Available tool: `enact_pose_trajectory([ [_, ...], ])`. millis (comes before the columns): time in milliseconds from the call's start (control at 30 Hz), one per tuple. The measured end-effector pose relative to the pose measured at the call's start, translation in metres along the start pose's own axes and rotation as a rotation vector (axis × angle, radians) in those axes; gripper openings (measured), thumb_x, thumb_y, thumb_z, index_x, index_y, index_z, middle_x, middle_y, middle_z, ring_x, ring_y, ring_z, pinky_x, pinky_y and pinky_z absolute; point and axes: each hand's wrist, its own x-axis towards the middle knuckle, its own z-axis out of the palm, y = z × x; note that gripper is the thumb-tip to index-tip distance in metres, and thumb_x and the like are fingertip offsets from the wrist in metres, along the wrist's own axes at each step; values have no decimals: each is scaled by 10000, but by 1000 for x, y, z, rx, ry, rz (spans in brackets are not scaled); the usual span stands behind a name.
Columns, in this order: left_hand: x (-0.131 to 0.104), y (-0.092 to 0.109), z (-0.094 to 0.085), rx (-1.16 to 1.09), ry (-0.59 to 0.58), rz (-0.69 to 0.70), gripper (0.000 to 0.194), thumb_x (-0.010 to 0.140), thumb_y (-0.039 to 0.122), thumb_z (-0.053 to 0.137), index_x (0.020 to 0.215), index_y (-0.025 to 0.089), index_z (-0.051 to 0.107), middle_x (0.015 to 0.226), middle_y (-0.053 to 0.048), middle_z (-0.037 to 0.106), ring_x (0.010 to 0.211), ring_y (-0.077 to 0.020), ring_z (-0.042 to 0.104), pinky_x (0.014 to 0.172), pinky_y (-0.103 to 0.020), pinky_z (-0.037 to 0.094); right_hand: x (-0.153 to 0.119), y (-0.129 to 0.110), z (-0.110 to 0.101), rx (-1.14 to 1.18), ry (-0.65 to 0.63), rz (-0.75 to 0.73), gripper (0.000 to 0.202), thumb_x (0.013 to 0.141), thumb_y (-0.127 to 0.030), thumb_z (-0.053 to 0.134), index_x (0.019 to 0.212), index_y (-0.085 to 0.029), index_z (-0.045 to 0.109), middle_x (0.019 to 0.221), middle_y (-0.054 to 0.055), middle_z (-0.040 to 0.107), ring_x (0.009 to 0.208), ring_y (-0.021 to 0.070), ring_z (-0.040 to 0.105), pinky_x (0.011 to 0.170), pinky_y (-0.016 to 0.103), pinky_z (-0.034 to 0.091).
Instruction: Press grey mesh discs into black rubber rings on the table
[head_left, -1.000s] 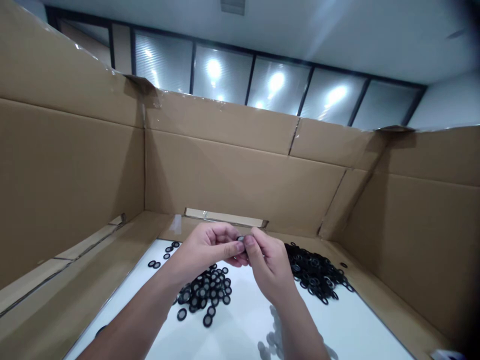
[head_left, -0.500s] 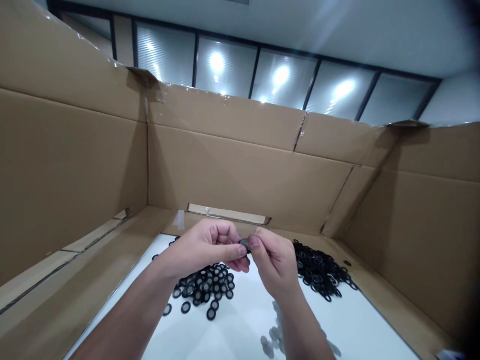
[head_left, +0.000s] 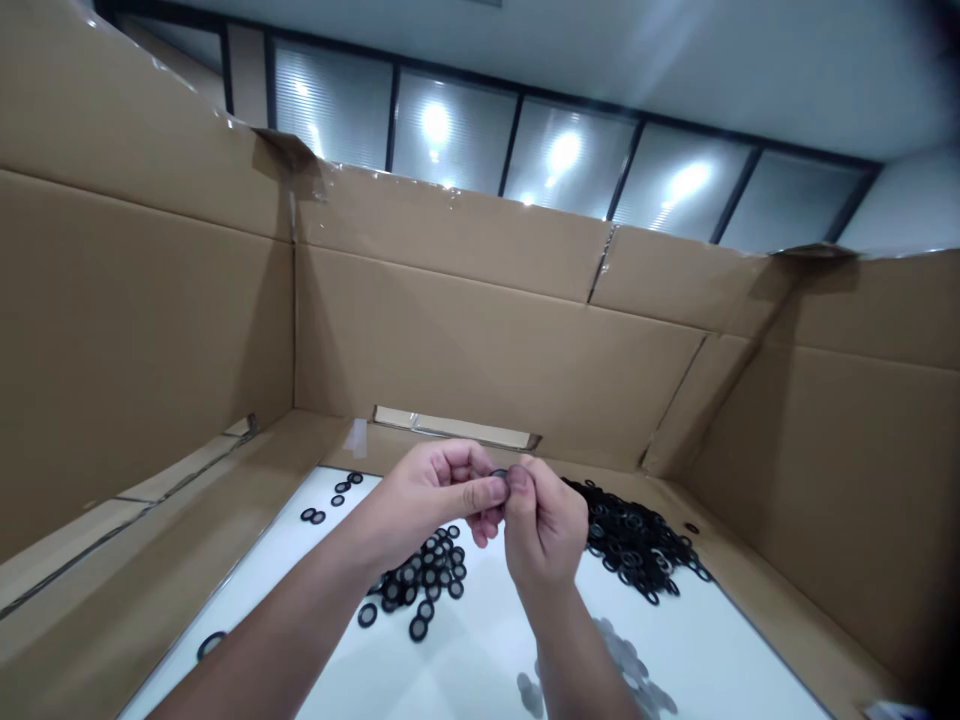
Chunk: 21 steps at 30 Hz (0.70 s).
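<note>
My left hand and my right hand meet above the white board. Between their thumbs and fingertips they pinch a small black ring washer, mostly covered by the fingers. Whether a grey disc sits inside it, I cannot tell. Below my left hand lies a pile of black ring washers with grey centres. To the right of my right hand is a heap of open black ring washers. Loose thin grey discs are scattered beside my right forearm.
Tall cardboard walls enclose the board at the back and both sides. Several stray washers lie at the board's far left, and another washer is near my left forearm. One ring rests on cardboard beyond the right heap.
Both hands have shifted a little, and my right hand is turned more upright, its thumb over the washer. My right forearm has moved left, baring more grey discs. Washers at the far left now show.
</note>
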Motion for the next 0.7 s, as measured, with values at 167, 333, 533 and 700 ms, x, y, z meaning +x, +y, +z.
enact_pose_trajectory([
  [167, -4, 5, -5, 61, -33, -50, 157, 862, 205, 742, 789, 133, 624, 688, -6, 708, 636, -88, 670, 622, -172, 530, 6, 0, -10, 161, -191, 39, 396, 997, -221, 473, 610, -200, 391, 544, -50, 397, 480, 83, 383, 477, 231, 291],
  [333, -6, 15, -6, 142, -9, -151, 210, 805, 190, 783, 734, 144, 590, 666, -6, 719, 620, -105, 676, 619, -193, 531, 9, 2, -14, 118, -168, -79, 359, 980, -159, 484, 631, -195, 406, 583, -51, 372, 505, 78, 342, 500, 234, 267],
  [533, -12, 25, -24, 407, -118, -274, 245, 846, 310, 734, 737, 160, 574, 674, -12, 705, 652, -136, 673, 613, -224, 500, 9, 5, -9, 28, -383, -175, 370, 983, -185, 476, 633, -208, 358, 587, -51, 350, 528, 95, 327, 526, 262, 249],
  [700, -19, 34, -32, 646, -105, -305, 236, 846, 322, 706, 739, 168, 565, 672, 16, 638, 646, -122, 587, 567, -208, 399, 11, 10, -10, 8, -642, -27, 387, 1000, -250, 474, 640, -205, 340, 588, -62, 356, 529, 86, 340, 515, 247, 239],
])
